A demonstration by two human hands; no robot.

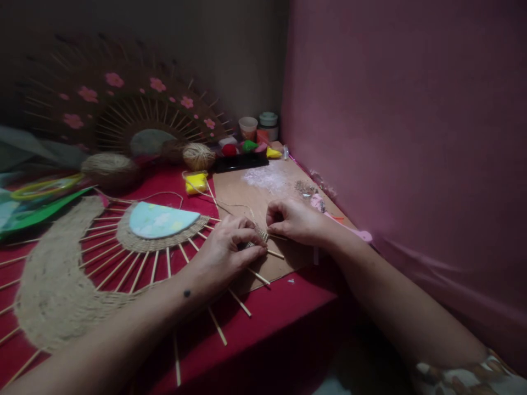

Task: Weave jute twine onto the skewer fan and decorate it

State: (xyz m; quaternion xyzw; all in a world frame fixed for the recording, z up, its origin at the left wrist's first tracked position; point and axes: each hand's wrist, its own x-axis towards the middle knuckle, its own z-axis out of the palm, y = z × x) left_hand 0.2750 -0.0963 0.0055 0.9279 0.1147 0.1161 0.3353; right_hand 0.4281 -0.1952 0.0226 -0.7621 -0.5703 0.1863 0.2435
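A half-round fan of thin sticks woven with twine lies on the red cloth, with a pale blue half-disc at its centre. My left hand rests over the fan's right end, its thumb and fingers pinching the woven edge near the stick tips. Just to the right, my right hand is closed in a pinch beside that edge, its fingertips at the twine or a stick; which one is too small to tell. A loose strand of twine runs from behind my hands toward the left.
A brown board lies under the fan's right end. Behind stand twine balls, a yellow packet, a black tray, a cup and a jar. A flowered fan leans at the back; a pink wall covering borders the right.
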